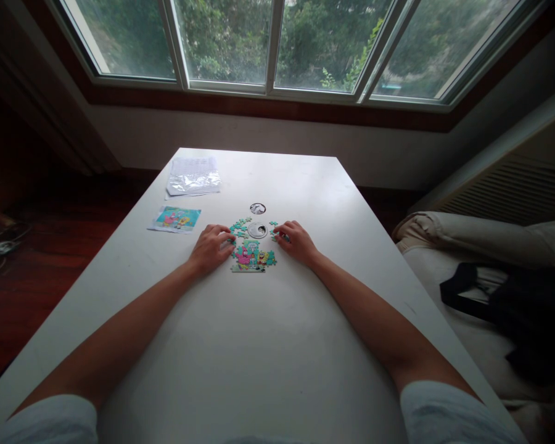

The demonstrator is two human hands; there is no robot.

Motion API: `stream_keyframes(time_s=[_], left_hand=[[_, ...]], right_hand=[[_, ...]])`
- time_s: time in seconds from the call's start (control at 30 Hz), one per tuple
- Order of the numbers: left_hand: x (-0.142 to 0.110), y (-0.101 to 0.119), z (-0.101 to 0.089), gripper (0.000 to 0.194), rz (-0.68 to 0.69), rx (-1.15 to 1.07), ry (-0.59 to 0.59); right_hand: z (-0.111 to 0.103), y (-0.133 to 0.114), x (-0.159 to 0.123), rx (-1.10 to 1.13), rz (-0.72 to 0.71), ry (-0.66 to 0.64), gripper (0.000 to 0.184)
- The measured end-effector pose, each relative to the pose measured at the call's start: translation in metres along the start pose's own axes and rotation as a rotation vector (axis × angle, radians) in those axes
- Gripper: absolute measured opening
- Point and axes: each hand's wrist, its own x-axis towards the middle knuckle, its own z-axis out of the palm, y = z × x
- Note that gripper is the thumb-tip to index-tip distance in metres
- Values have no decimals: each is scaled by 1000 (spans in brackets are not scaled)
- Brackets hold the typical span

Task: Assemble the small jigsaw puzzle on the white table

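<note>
A partly joined jigsaw puzzle [254, 256] of bright cartoon figures lies flat on the white table. Loose teal jigsaw pieces [238, 227] are scattered at its upper left, and a few more lie at the upper right. My left hand [208, 250] rests beside the puzzle's left edge, fingers bent and apart, tips close to the pieces. On the other side, my right hand [298, 242] has its fingers curled together over the pieces at the right. Whatever may be between those fingertips is too small to make out.
A grey round disc [258, 230] with a small opening sits among the pieces. Beyond it is a round hole [258, 209] in the table [268, 345]. To the left lie a printed picture [178, 217] and papers in a clear plastic sleeve [194, 177]. Dark clothing [527, 308] lies on the right.
</note>
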Motion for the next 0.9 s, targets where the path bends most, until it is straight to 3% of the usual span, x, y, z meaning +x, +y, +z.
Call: stream_keyframes(time_s=[0.43,0.73,0.9], left_hand=[[-1,5,-5,20,-51,-71,0],[-1,4,-9,18,-199,-277,-3],[-2,10,-14,23,-255,-385,-97]], right_hand=[[-6,-11,0,-66,-43,-26,15],[-14,-50,0,-12,-141,-98,18],[-10,-64,-2,24,-211,-194,24]])
